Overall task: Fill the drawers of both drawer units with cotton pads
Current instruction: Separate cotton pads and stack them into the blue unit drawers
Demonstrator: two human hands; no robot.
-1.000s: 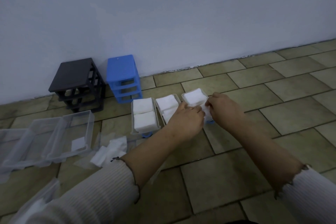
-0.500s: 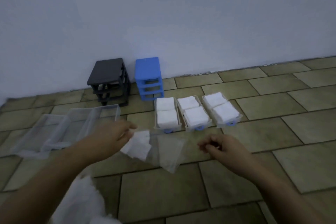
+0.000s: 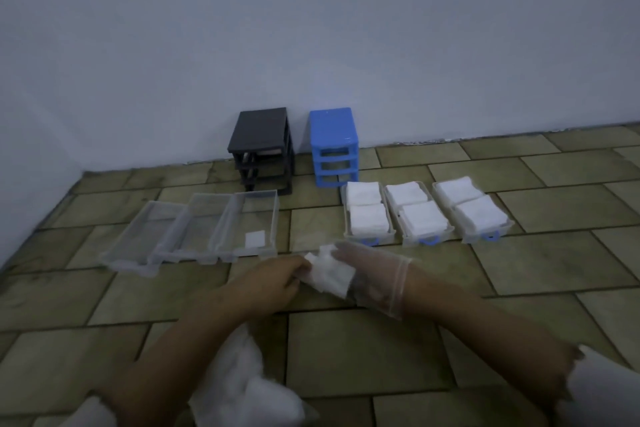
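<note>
My left hand (image 3: 273, 282) pinches the left end of a small stack of white cotton pads (image 3: 327, 272). My right hand (image 3: 375, 279) is pushed inside a clear plastic bag, its fingers lying over the same pads, the thumb hidden. By the wall stand a black drawer unit (image 3: 263, 146) and a blue drawer unit (image 3: 334, 146), both without drawers. Three clear drawers with blue handles (image 3: 394, 236) lie in front of the blue unit, each filled with pads. Three more clear drawers (image 3: 273, 218) lie to the left; the rightmost holds one pad (image 3: 255, 238).
A white heap of pads in plastic (image 3: 242, 381) lies under my left forearm at the bottom. The floor is tiled, and a pale wall (image 3: 311, 45) runs behind the units.
Both hands left the filled drawers and drew back. My left hand brought up pads in a clear bag, and my right hand has slid into that bag. The view swung left.
</note>
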